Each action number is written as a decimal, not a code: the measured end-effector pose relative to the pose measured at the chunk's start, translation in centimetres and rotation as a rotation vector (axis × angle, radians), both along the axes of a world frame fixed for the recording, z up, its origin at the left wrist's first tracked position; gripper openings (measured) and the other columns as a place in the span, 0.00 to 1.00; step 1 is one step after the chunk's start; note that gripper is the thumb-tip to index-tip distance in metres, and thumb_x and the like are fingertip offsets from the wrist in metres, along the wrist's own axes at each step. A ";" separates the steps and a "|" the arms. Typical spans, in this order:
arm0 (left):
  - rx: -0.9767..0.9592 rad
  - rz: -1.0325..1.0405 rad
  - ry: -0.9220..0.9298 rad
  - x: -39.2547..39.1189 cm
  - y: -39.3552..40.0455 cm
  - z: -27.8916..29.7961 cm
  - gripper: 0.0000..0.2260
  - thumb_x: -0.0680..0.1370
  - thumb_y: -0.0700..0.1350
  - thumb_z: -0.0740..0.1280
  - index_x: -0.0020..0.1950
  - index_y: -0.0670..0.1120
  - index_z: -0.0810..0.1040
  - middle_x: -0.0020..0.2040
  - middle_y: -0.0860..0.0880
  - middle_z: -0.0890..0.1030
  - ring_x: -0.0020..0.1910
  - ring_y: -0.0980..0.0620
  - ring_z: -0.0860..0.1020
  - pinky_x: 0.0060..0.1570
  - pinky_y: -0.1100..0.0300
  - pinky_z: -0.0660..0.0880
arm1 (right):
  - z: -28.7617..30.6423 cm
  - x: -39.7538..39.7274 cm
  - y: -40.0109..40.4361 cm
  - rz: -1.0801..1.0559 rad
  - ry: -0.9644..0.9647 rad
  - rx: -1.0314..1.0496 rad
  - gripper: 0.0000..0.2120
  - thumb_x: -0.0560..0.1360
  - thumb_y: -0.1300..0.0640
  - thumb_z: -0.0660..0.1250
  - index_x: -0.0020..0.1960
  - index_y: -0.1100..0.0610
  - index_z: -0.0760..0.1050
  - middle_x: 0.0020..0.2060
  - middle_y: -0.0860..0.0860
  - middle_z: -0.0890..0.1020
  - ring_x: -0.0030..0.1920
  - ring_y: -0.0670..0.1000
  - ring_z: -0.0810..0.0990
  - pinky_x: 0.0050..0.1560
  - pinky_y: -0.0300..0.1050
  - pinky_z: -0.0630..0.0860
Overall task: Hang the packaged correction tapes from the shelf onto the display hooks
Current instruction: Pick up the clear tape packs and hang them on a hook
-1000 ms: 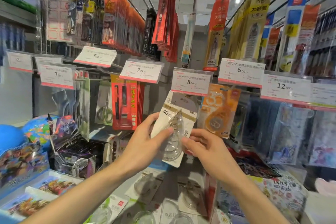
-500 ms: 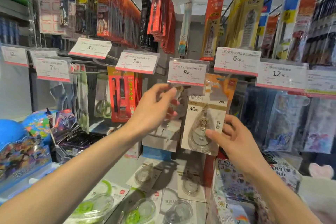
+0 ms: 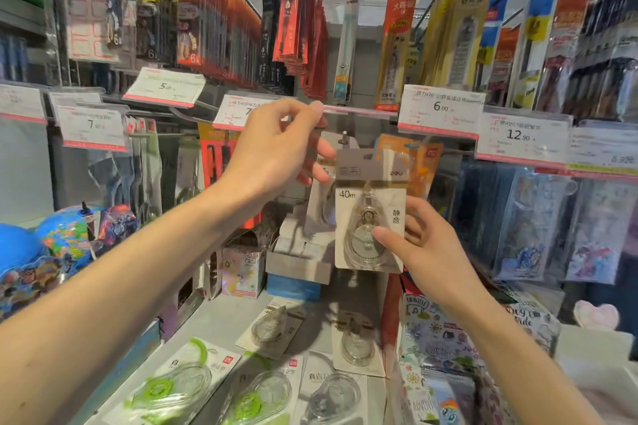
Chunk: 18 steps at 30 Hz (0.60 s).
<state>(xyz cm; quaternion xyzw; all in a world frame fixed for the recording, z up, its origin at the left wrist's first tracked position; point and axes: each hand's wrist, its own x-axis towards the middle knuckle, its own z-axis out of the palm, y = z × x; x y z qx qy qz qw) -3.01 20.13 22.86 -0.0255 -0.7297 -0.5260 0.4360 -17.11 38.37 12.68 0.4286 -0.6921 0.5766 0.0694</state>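
Since half a second ago my left hand [image 3: 276,152] has risen to the price tag flap [image 3: 359,110] and now pinches its edge between thumb and forefinger, tipping it up nearly flat, while the other fingers hang loosely curled. My right hand [image 3: 428,248] has carried the packaged correction tape [image 3: 371,214] higher, so its grey header sits just below the display hook [image 3: 344,139], whose tip pokes out above the card. I grip that pack with my thumb pressed on the clear blister and my fingers curled behind the card's right edge; it hangs upright, facing me, marked 40m. Whether the card's hanging slot is already over the hook I cannot tell. Another pack hangs just behind it to the left. Below, on the shelf [image 3: 221,321], more correction tape packs [image 3: 272,324] lie flat, with green-wheeled ones [image 3: 179,386] nearest me. An orange pack [image 3: 423,162] hangs behind on the right.
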 end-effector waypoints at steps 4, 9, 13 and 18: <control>-0.023 0.005 0.007 -0.1 -0.4 0.0 0.11 0.85 0.51 0.62 0.49 0.46 0.78 0.33 0.48 0.86 0.25 0.50 0.82 0.22 0.63 0.72 | 1.2 0.1 -2.2 -0.001 0.008 -0.006 0.18 0.78 0.51 0.73 0.64 0.38 0.73 0.58 0.32 0.83 0.60 0.35 0.81 0.60 0.37 0.78; -0.048 0.021 0.012 -0.3 -0.6 -0.2 0.11 0.85 0.51 0.63 0.49 0.46 0.78 0.33 0.49 0.86 0.25 0.50 0.82 0.22 0.63 0.72 | 2.2 0.0 -4.1 -0.038 -0.040 -0.025 0.21 0.77 0.48 0.73 0.66 0.39 0.69 0.66 0.39 0.79 0.65 0.37 0.78 0.70 0.50 0.75; -0.052 0.012 0.019 -0.2 -0.8 -0.3 0.11 0.85 0.51 0.63 0.49 0.46 0.78 0.33 0.49 0.85 0.25 0.50 0.81 0.22 0.63 0.72 | 1.9 -0.3 -4.8 -0.046 -0.081 -0.068 0.34 0.76 0.47 0.74 0.76 0.41 0.61 0.67 0.45 0.81 0.64 0.44 0.82 0.63 0.52 0.80; -0.074 -0.014 -0.008 -0.5 -1.6 -1.8 0.10 0.84 0.50 0.64 0.49 0.47 0.80 0.35 0.49 0.86 0.26 0.51 0.82 0.23 0.62 0.73 | 1.0 -0.4 -5.8 -0.139 0.021 -0.083 0.32 0.79 0.50 0.70 0.76 0.37 0.59 0.62 0.21 0.72 0.61 0.28 0.75 0.66 0.42 0.71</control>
